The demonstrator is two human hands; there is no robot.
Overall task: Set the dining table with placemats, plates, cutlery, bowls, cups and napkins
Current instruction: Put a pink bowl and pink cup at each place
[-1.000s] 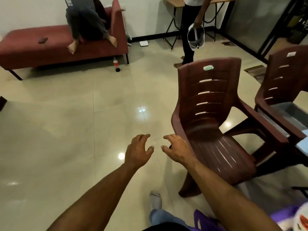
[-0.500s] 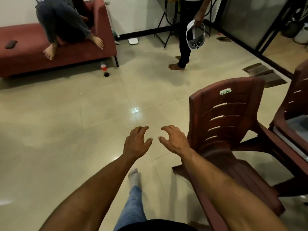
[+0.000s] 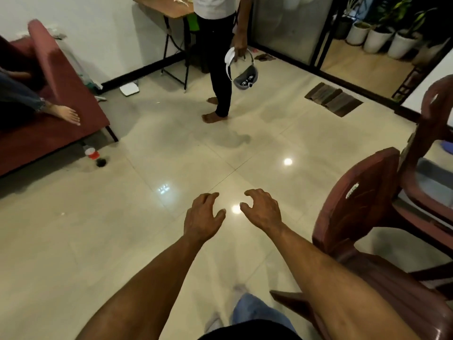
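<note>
Both of the person's bare arms reach forward over the pale tiled floor (image 3: 147,241), and both hands hold nothing: the left hand (image 3: 202,220) and the right hand (image 3: 263,212) hang side by side, close but apart, palms down, with fingers loosely curled and spread. None of the table-setting things, no placemat, plate, cutlery, bowl, cup or napkin, can be made out, so where they lie cannot be told. Just right of the right forearm stands a dark red plastic chair (image 3: 355,209), its seat cut off by the lower edge; a second chair (image 3: 434,148) beyond it is cropped by the right edge and blurred. Far beyond the hands, another person (image 3: 218,57) stands barefoot, cut off above the chest, a hand holding a white and grey headset (image 3: 241,71). Behind that person, a small wooden surface (image 3: 166,7) on black legs is partly hidden. Left of the hands, a red sofa (image 3: 49,123) carries someone of whom only a leg and bare foot show. A small bottle (image 3: 90,152) stands by the sofa's leg. Potted plants (image 3: 382,35) sit behind the glass door, indistinct.
</note>
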